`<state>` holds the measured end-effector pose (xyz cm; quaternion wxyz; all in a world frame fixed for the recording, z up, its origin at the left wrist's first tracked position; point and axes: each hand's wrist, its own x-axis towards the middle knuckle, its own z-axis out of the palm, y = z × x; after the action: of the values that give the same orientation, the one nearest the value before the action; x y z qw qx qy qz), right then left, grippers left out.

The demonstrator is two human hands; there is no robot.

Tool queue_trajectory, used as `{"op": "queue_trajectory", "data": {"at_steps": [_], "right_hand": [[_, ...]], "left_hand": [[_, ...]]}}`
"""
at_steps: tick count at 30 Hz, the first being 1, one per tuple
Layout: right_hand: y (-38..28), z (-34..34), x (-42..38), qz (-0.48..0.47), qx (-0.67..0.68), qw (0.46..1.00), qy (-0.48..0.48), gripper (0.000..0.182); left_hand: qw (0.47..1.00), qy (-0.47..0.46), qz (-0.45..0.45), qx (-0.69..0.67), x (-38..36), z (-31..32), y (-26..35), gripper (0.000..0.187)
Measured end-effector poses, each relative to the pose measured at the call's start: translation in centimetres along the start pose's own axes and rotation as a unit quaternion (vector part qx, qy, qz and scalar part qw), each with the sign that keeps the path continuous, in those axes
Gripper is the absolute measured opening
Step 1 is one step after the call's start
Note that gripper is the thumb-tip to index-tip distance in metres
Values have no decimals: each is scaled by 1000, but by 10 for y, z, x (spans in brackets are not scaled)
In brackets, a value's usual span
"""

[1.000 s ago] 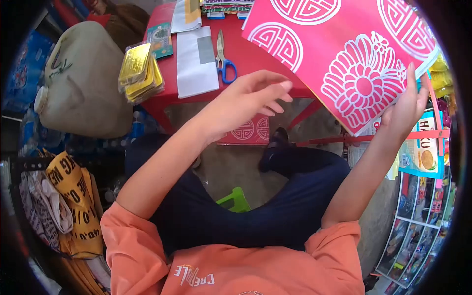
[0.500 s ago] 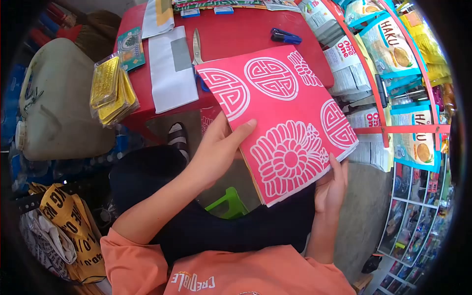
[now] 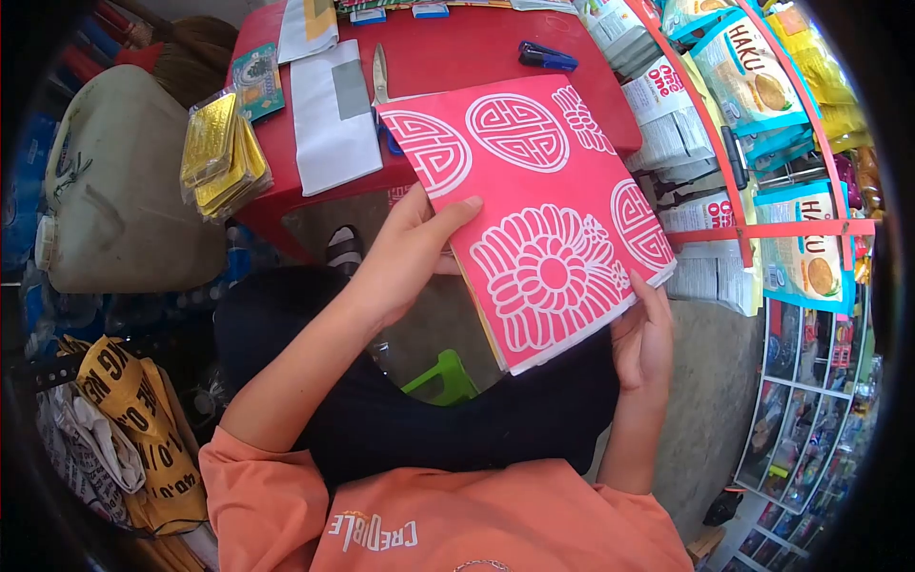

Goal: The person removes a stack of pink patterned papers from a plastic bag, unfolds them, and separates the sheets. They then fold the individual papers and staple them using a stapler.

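A stack of pink paper sheets (image 3: 534, 181) with white flower and round emblem patterns is held above my lap. My left hand (image 3: 412, 243) grips its left edge, thumb on top and fingers underneath. At the lower right corner, my right hand (image 3: 644, 329) pinches the stack, with its other fingers behind the sheets. Past the stack's upper left corner, scissors (image 3: 380, 76) lie on the red table (image 3: 457, 59), their handles partly hidden. A folded white paper (image 3: 329, 143) with a grey patch rests to their left.
Gold packets (image 3: 224, 153) sit at the table's left corner beside a green card (image 3: 257, 81). A dark blue stapler (image 3: 547, 55) lies at the back right. Hanging snack packs (image 3: 758, 71) crowd the right side. A large plastic jerrycan (image 3: 133, 181) stands at left.
The paper stack and both hands have shifted slightly up in the view. Both hands keep their hold on it.
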<state>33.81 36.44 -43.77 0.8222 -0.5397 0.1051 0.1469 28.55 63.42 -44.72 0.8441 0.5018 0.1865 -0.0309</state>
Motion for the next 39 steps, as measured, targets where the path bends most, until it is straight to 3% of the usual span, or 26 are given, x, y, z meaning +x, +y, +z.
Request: {"op": "queue_trajectory", "data": {"at_steps": [24, 25, 29, 33, 36, 38, 39], "right_hand": [[15, -12, -42, 16, -17, 999, -23, 45], [15, -13, -47, 21, -8, 999, -25, 47], [15, -18, -65, 52, -3, 997, -57, 49], [11, -34, -82, 100, -57, 986, -124, 58], [4, -50, -79, 130, -82, 975, -161, 61], [-3, -74, -63, 92, -102, 974, -181, 55], [-3, -81, -56, 74, -115, 973, -187, 52]], "left_hand": [[999, 9, 7, 48, -4, -20, 3, 43], [998, 4, -5, 61, -10, -21, 6, 46], [995, 7, 86, 52, -43, -20, 1, 49], [987, 57, 139, 57, -110, -23, -13, 50], [981, 103, 139, 85, -154, -25, -36, 58], [983, 110, 121, 82, -183, -17, -59, 70], [994, 75, 66, 37, -206, -15, -62, 80]]}}
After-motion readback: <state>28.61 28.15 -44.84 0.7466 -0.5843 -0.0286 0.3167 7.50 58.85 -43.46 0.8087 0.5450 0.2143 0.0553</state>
